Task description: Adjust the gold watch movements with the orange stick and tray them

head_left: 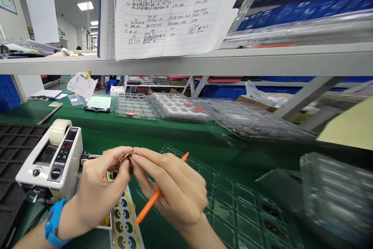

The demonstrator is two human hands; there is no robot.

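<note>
Between finger and thumb, my left hand [97, 187] pinches a small copper-coloured ring-like part [127, 157], which the fingers partly hide. My right hand [177, 188] is closed, with its fingertips meeting the upper edge of that part. An orange pointed stick [149, 206] passes through my right hand, its lower tip slanting down to the left. Beneath the hands lies a sheet of yellow-edged ring stickers [124, 222], beside a box of small yellow pieces that my left arm partly covers. A clear compartment tray [224, 202] spreads out under and right of my right hand.
A white tape dispenser [71, 152] stands left, beside a black gridded tray [17, 163]. Clear trays [180, 106] line the back of the green table. Blurred stacked plastic trays [335, 198] are at right. A metal shelf [186, 64] with handwritten sheets [175, 12] crosses above.
</note>
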